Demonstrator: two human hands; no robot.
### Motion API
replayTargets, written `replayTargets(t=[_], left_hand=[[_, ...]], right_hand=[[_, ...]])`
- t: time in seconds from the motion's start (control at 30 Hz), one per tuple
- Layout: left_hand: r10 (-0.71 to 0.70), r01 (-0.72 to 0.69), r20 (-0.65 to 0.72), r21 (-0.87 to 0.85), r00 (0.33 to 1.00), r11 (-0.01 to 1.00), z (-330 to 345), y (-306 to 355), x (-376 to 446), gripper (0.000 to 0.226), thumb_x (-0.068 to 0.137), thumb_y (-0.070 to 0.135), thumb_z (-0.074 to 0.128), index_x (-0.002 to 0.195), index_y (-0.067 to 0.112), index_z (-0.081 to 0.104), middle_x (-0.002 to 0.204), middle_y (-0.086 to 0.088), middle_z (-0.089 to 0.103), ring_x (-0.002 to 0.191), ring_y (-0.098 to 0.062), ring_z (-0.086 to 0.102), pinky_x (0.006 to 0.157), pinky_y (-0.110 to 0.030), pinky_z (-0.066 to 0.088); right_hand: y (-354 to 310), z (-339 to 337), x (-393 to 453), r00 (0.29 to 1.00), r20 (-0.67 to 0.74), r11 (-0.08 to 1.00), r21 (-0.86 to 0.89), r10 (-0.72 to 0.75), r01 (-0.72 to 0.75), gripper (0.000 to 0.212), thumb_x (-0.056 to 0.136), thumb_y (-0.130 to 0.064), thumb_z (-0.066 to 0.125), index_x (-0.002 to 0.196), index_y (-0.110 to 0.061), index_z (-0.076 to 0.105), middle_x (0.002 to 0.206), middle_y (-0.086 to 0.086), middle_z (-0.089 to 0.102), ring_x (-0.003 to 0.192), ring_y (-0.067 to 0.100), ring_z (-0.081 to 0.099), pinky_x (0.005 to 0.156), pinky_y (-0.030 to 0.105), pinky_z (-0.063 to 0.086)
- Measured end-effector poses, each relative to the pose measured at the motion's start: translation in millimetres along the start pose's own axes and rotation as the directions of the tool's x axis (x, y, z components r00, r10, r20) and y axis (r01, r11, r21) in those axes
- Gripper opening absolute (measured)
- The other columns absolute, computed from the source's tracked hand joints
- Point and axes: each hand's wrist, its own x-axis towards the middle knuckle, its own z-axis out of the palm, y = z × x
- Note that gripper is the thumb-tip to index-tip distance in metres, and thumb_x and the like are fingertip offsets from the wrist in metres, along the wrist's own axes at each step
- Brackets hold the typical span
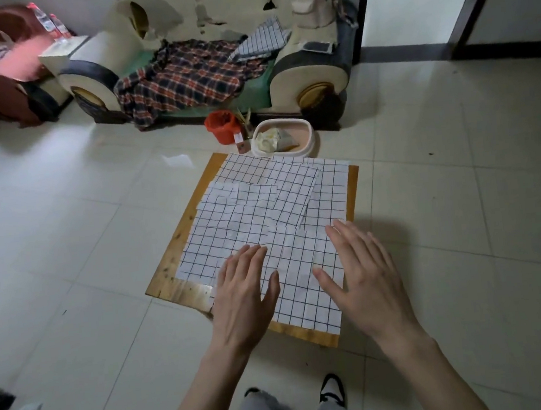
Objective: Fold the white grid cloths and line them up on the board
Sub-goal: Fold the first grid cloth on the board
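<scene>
- Resting flat with fingers straight and spread, the left hand (pixel 242 290) and right hand (pixel 365 275) lie palm-down, apart, on the nearest white grid cloth (pixel 298 284).
- Beyond the fingertips, more grid cloths (pixel 262 202) overlap across the wooden board (pixel 169 270), which lies on the tiled floor (pixel 69 257).
- Past the board's far edge stand a pink basin (pixel 308 135) and a red bucket (pixel 222 127).

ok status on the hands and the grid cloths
Left hand and right hand open, flat on the nearest grid cloth. Folded cloths overlap across the board, not yet lined up. Nothing in the way.
</scene>
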Motion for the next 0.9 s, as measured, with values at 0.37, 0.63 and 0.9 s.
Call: replayTargets(t=[0.37, 0.63, 0.9], left_hand=[[0.082, -0.072, 0.099, -0.100, 0.992, 0.992, 66, -65, 33, 0.049, 0.104, 0.039, 0.049, 0.143, 0.012, 0.059, 0.143, -0.005, 0.062, 0.140, -0.020, 0.049, 0.120, -0.031, 0.027], [0.153, -0.112, 0.214, -0.190, 0.965, 0.975, 122, -130, 41, 0.047, 0.105, 0.041, 0.045, 0.141, 0.014, 0.059, 0.138, -0.004, 0.065, 0.135, -0.021, 0.055, 0.111, -0.048, 0.048], [0.234, -0.166, 0.271, -0.251, 0.934, 0.954, 193, -177, 62, 0.047, 0.106, 0.041, 0.043, 0.143, 0.016, 0.057, 0.141, -0.001, 0.062, 0.139, -0.019, 0.051, 0.116, -0.042, 0.042]], right_hand=[[1, 80, 31, 0.989, 0.116, 0.996, -0.013, 0.089, -0.088, 0.073, 0.106, -0.065, 0.028, 0.164, -0.020, 0.028, 0.170, -0.001, 0.030, 0.159, 0.013, 0.020, 0.130, 0.037, 0.010], [-21, 156, 44, 0.969, 0.142, 0.979, -0.023, 0.202, -0.201, 0.068, 0.107, -0.061, 0.033, 0.163, -0.022, 0.032, 0.168, -0.005, 0.033, 0.157, 0.010, 0.023, 0.129, 0.043, 0.023], [-17, 237, 58, 0.974, 0.143, 0.984, -0.046, 0.177, -0.172, 0.061, 0.107, -0.053, 0.039, 0.158, -0.019, 0.040, 0.164, -0.003, 0.041, 0.154, 0.014, 0.032, 0.127, 0.040, 0.020]])
